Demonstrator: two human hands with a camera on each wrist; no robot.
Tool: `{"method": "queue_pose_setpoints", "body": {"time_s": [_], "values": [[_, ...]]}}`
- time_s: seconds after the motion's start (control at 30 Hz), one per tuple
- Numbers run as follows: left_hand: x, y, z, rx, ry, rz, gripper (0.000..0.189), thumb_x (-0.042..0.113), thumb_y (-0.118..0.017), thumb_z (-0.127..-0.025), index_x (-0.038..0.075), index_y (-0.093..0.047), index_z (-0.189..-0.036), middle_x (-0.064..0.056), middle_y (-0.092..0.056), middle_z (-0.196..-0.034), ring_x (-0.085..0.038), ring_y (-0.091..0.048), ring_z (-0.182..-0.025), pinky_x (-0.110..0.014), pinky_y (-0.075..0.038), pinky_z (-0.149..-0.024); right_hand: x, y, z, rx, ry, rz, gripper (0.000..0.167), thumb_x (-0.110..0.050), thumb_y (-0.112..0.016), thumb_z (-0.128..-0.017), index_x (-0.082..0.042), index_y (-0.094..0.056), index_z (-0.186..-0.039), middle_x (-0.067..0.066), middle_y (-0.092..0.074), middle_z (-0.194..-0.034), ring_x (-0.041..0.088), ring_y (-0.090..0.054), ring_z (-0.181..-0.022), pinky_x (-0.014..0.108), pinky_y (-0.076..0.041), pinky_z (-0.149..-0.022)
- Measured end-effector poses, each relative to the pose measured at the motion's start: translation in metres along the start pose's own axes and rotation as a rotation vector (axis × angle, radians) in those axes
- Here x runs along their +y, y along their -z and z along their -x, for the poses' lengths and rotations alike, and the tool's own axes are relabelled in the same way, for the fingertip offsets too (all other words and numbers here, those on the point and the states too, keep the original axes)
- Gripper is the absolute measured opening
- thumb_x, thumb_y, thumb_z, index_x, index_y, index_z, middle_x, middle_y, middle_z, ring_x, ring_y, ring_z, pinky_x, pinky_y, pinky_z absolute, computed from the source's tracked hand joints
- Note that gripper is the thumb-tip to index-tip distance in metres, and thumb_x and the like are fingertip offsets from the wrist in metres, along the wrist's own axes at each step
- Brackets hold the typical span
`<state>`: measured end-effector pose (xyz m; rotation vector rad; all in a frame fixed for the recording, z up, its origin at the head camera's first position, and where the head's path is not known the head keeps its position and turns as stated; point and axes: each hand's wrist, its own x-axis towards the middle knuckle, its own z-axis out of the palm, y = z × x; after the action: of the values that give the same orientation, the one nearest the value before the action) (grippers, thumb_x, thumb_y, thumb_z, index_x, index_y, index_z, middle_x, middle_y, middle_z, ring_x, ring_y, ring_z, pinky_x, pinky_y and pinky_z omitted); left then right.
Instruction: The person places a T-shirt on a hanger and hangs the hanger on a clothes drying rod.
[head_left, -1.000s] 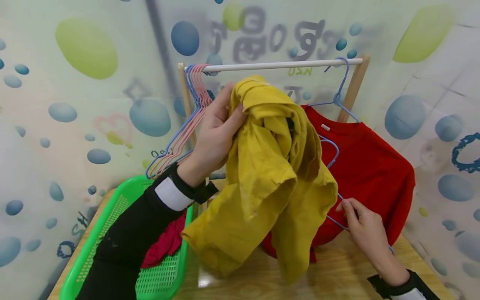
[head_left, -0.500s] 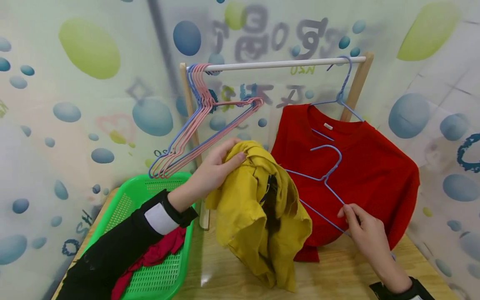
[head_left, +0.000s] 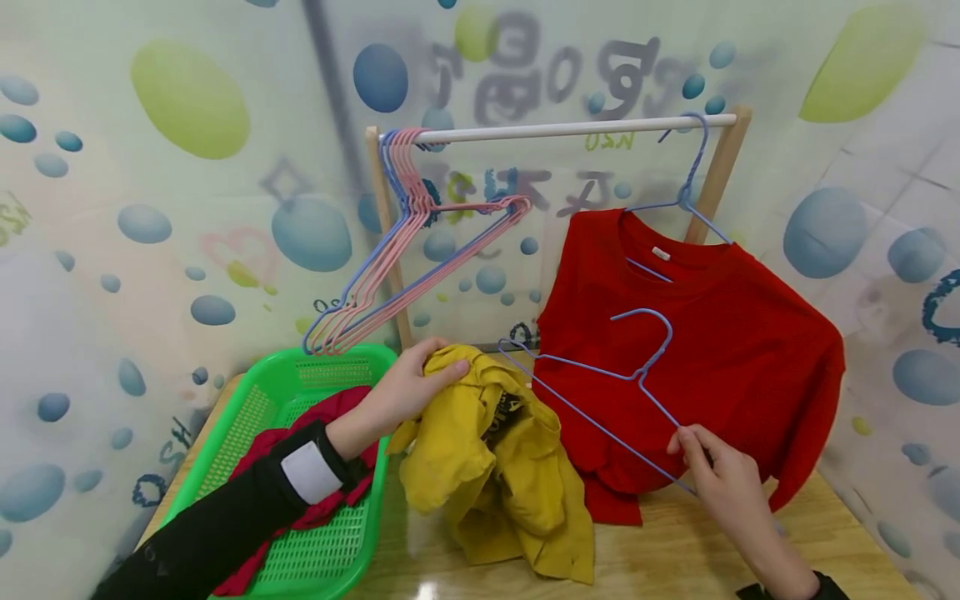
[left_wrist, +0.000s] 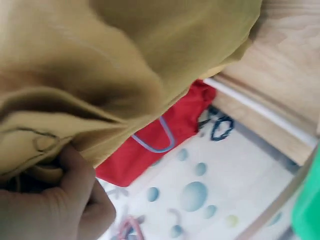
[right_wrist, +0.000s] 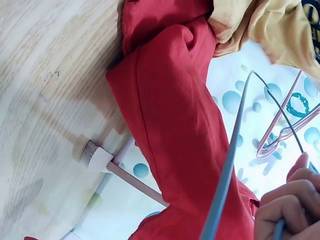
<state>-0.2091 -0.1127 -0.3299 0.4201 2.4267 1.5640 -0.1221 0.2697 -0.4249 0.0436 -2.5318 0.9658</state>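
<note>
In the head view my left hand [head_left: 401, 387] grips a bunched yellow garment [head_left: 517, 483] by its upper edge, low over the table. Dark print shows inside its opening; the left wrist view has the cloth filling its upper left. My right hand [head_left: 723, 475] holds a blue wire hanger [head_left: 577, 408] by its right side, hook upward and bare of clothes. Behind that hanger a red long-sleeved top [head_left: 690, 333] hangs from another blue hanger [head_left: 684, 196] at the right end of the rack. The right wrist view shows the fingers [right_wrist: 287, 210] curled round the wire.
A white rail [head_left: 555, 130] on wooden posts carries several pink and blue hangers [head_left: 405, 225] at its left end. Below them stands a green basket [head_left: 367, 533] with dark red cloth [head_left: 330, 500] in it, on a wooden table [head_left: 645, 575]. A patterned sheet hangs behind.
My left hand has lowered the yellow garment from in front of the rack to just above the table. The hanger in my right hand has tilted and dropped slightly, coming into full view.
</note>
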Motion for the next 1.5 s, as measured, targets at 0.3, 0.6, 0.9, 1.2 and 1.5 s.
{"method": "queue_pose_setpoints", "body": {"time_s": [0.3,0.6,0.9,1.2,1.5], "values": [[-0.027,0.000,0.004,0.035,0.069,-0.053,0.058,0.016,-0.081,-0.087,0.007,-0.052,-0.137,-0.017,-0.059,-0.131,-0.023,-0.064,-0.107,-0.035,-0.055,-0.087,-0.003,-0.001,0.003,-0.007,0.000,-0.023,0.028,-0.021,-0.049,-0.108,-0.017,-0.063,-0.085,-0.011,-0.040,-0.055,0.003,-0.030,-0.043,0.026,-0.031,-0.043],[-0.043,-0.006,0.016,0.079,-0.238,-0.349,0.068,0.001,-0.074,-0.089,0.019,-0.047,-0.148,-0.013,-0.055,-0.145,-0.033,-0.060,-0.123,-0.047,-0.054,-0.093,-0.005,-0.001,0.003,0.014,0.019,-0.033,0.026,-0.019,-0.052,-0.107,-0.018,-0.064,-0.084,-0.011,-0.039,-0.056,0.003,-0.030,-0.045,0.025,-0.030,-0.046],[-0.046,-0.005,0.022,0.218,-0.249,-0.398,0.035,0.006,-0.062,-0.098,0.011,-0.065,-0.132,-0.011,-0.067,-0.130,-0.030,-0.064,-0.118,-0.042,-0.054,-0.091,-0.006,-0.002,0.005,0.075,0.068,-0.067,0.027,-0.013,-0.054,-0.105,-0.019,-0.062,-0.079,-0.015,-0.038,-0.056,-0.001,-0.029,-0.045,0.022,-0.029,-0.046],[-0.041,-0.002,0.022,0.347,-0.203,-0.389,0.020,0.008,-0.064,-0.098,0.008,-0.076,-0.113,-0.017,-0.060,-0.116,-0.034,-0.050,-0.113,-0.045,-0.044,-0.091,-0.004,-0.001,0.004,0.210,0.192,-0.193,0.030,0.000,-0.058,-0.100,-0.017,-0.063,-0.076,-0.016,-0.039,-0.056,-0.003,-0.028,-0.043,0.015,-0.024,-0.043],[-0.025,0.010,0.025,0.378,-0.142,-0.296,0.020,0.011,-0.062,-0.099,0.001,-0.075,-0.111,-0.018,-0.051,-0.112,-0.032,-0.040,-0.109,-0.037,-0.034,-0.083,-0.002,0.004,0.002,0.292,0.293,-0.218,0.031,0.004,-0.056,-0.099,-0.012,-0.062,-0.073,-0.016,-0.038,-0.053,-0.006,-0.032,-0.044,0.014,-0.027,-0.045]]}}
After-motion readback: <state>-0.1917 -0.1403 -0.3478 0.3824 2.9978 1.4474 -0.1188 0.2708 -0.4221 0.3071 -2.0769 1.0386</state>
